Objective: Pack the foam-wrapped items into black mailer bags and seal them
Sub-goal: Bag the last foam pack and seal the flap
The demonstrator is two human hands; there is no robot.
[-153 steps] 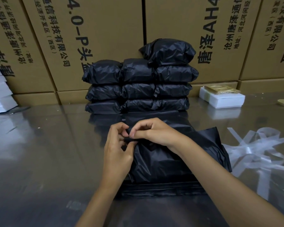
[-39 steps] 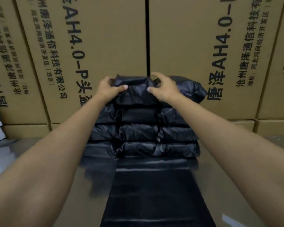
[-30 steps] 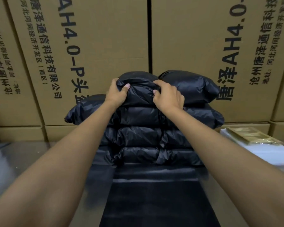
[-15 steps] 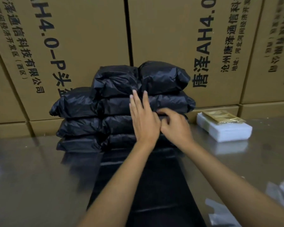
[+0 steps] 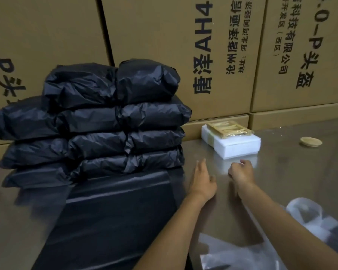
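Observation:
A pile of sealed black mailer bags point(image 5: 98, 125) stands against the cartons at the left. In front of it lies a flat stack of empty black mailer bags point(image 5: 109, 217). A white foam-wrapped item point(image 5: 236, 146) with a yellowish packet point(image 5: 228, 129) on top sits at the back right. My left hand point(image 5: 202, 180) hovers over the table with fingers straight, empty, right of the pile. My right hand point(image 5: 241, 173) is just short of the foam item, fingers loosely curled and holding nothing.
Tall printed cardboard cartons point(image 5: 213, 51) wall off the back. The table point(image 5: 293, 172) is shiny metal. Clear plastic strips and film point(image 5: 304, 217) lie at the right front. A small round tan disc point(image 5: 310, 142) rests at the far right.
Both hands have left the pile of sealed bags and moved right and down toward the foam-wrapped item. The view has swung right.

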